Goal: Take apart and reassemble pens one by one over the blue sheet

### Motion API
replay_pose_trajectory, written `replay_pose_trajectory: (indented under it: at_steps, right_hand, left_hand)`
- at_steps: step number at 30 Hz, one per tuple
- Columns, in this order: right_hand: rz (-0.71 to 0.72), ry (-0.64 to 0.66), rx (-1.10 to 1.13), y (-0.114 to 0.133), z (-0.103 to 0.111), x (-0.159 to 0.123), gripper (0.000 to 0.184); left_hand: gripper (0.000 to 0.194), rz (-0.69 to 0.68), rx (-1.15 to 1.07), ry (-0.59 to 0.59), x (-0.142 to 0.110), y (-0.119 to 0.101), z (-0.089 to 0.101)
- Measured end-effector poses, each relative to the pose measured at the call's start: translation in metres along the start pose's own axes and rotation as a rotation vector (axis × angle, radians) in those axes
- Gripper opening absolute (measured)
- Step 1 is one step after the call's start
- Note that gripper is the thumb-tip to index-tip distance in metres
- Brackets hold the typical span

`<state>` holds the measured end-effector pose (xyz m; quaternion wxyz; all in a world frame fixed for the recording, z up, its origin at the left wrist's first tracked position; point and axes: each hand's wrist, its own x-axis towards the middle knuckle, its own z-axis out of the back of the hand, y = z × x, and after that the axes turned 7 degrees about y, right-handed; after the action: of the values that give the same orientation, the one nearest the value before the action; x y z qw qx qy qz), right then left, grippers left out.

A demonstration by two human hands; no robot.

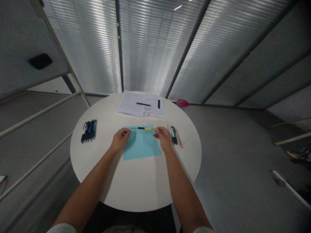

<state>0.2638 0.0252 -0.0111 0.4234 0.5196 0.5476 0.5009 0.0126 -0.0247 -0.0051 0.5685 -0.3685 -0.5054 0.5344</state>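
Sitting with fingers curled, the left grip (120, 139) meets the thin left end of the pen (144, 128), firm hold unclear, long axis crosswise over the blue paper (142, 145) near its far edge, running into the right grip (163, 137), pinched on the other end.

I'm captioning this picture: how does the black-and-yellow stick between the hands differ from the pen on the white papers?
The stick stretches from left hand to right hand; the pen lies on the white papers. The stick shows black and yellow sections; the pen looks dark. Both are long and slim.
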Motion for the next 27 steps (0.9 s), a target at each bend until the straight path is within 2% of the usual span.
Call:
replay_pose_trajectory:
  at_steps: [5, 10, 14, 21, 27]
  right_hand:
    - [-0.004, -0.024, 0.071, -0.002, 0.002, 0.002, 0.033]
    - [-0.009, -0.017, 0.088, -0.002, 0.002, 0.002, 0.032]
    - [-0.006, -0.017, 0.073, -0.001, 0.001, 0.002, 0.032]
    - [-0.001, 0.031, 0.047, -0.001, 0.001, 0.0, 0.032]
    - [-0.003, 0.05, -0.01, 0.003, -0.002, -0.002, 0.03]
  left_hand:
    - [0.016, -0.152, 0.253, -0.018, 0.001, 0.004, 0.003]
    - [0.024, -0.123, 0.634, 0.011, 0.002, 0.009, -0.001]
    - [0.027, -0.075, 0.778, 0.062, 0.002, 0.01, -0.001]
    - [0.038, -0.065, 0.718, 0.044, 0.003, 0.011, 0.004]
    - [0.038, -0.125, 0.595, 0.046, 0.001, 0.007, 0.003]
